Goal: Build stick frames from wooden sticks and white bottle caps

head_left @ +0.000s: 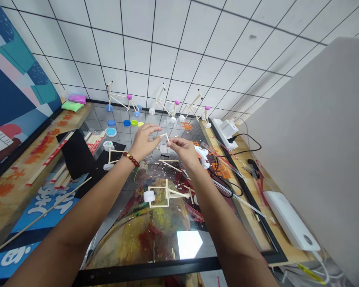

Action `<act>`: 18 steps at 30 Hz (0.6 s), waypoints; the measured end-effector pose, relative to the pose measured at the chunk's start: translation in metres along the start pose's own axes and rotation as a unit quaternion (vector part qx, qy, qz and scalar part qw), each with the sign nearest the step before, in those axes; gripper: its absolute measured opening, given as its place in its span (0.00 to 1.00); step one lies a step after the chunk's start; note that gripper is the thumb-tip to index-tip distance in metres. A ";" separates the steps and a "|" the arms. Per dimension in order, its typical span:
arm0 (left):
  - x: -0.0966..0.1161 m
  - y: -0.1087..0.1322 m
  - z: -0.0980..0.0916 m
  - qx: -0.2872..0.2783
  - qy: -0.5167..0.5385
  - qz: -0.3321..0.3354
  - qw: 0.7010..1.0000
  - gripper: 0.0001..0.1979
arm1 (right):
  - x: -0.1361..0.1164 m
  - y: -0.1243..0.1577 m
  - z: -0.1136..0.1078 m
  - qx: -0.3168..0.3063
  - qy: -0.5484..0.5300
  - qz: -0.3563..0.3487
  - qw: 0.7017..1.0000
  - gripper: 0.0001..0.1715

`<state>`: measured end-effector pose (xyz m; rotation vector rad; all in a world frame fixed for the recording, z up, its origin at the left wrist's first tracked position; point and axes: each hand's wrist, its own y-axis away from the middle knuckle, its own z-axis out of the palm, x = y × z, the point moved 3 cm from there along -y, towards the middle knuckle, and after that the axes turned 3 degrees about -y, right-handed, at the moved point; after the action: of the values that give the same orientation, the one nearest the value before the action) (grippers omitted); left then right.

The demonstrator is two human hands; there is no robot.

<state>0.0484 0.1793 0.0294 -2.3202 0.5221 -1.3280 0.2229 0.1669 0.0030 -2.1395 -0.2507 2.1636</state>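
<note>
Over the glass tabletop, my right hand (184, 151) pinches a short bent joint of pale wooden sticks (166, 137) between thumb and fingertips. My left hand (146, 140) is beside it, fingers stretched and apart from the thumb, its thumb tip close to the joint. A white bottle cap (163, 148) shows just below the fingers. Nearer me lies a stick frame (167, 193) with a white cap wheel at its left end. Another stick frame with white cap wheels (109, 146) stands left of my left wrist. The white glue gun (202, 156) is partly hidden behind my right hand.
Several stick tricycles (164, 104) with pink seats line the tiled wall. Coloured caps (127, 123) lie before them. Bundled sticks (92, 141) and black sheets (77, 155) are at left. A power strip (224, 133), cables and a white box (291, 219) occupy the right side.
</note>
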 end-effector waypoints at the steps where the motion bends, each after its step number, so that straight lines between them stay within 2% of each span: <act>1: 0.000 0.000 0.001 -0.002 -0.008 0.004 1.000 0.11 | 0.000 0.000 0.000 -0.002 0.002 -0.002 1.000 0.12; 8: -0.004 0.000 0.009 -0.002 0.007 0.017 1.000 0.05 | 0.001 0.000 0.001 -0.019 0.018 -0.007 1.000 0.13; 18: -0.010 0.004 0.015 0.015 0.041 -0.020 0.999 0.04 | 0.000 0.000 0.000 -0.017 0.031 0.013 0.999 0.12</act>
<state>0.0563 0.1836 0.0136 -2.2699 0.4801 -1.4440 0.2233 0.1666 0.0031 -2.2357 -0.2592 2.1188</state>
